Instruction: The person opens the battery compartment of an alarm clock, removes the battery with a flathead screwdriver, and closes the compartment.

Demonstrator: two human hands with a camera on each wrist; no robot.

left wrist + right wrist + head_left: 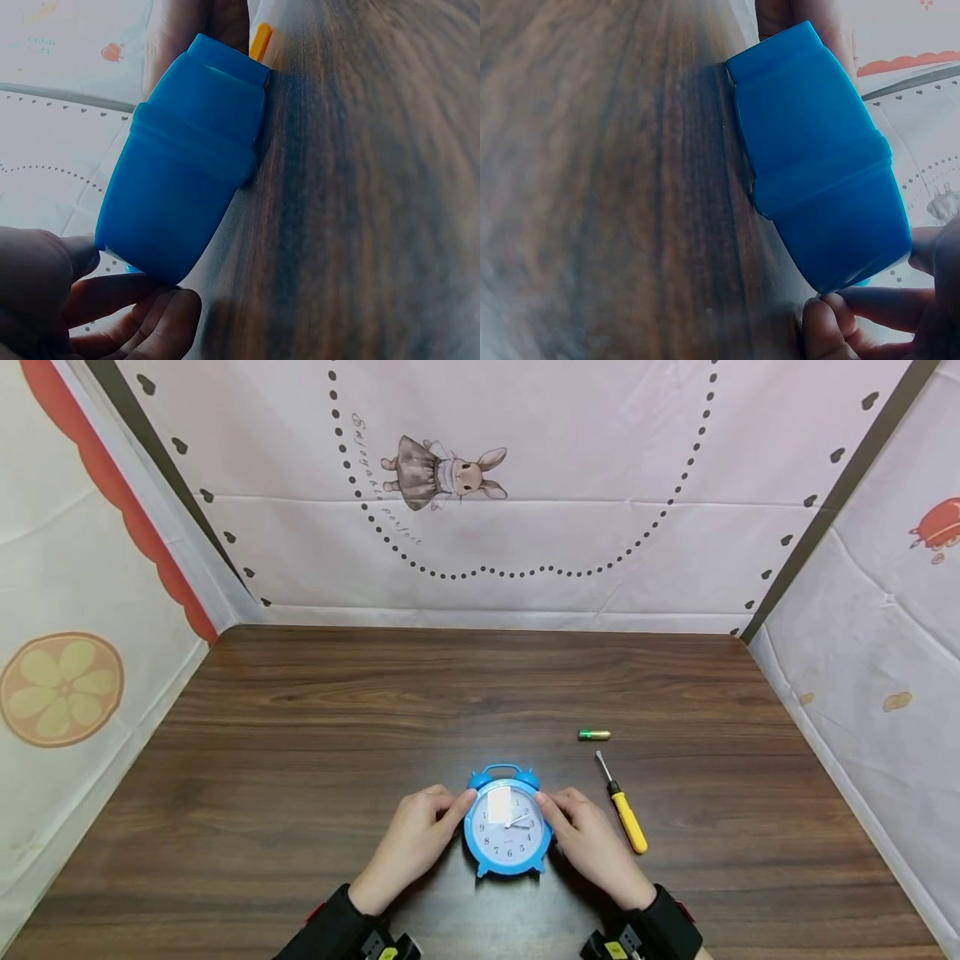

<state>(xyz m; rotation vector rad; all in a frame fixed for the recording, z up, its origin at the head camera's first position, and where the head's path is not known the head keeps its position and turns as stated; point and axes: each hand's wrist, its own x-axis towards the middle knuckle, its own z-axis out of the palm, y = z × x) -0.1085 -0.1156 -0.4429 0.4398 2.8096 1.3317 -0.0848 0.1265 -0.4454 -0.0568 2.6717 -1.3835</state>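
Note:
A blue twin-bell alarm clock (508,831) stands upright on the wooden table (300,735), its white dial facing me. My left hand (423,839) grips its left side, thumb and fingers curled round the rim. My right hand (588,839) grips the right side the same way. In the left wrist view the clock's blue body (184,157) fills the middle, with my left fingers (112,307) under its near edge. The right wrist view shows the clock's body (817,150) from the other side, my right fingers (870,315) at its front rim.
A yellow-handled screwdriver (622,814) lies just right of my right hand, tip pointing away. A small green-and-gold battery (594,735) lies beyond it. Printed fabric walls (465,510) close in the table at the back and both sides.

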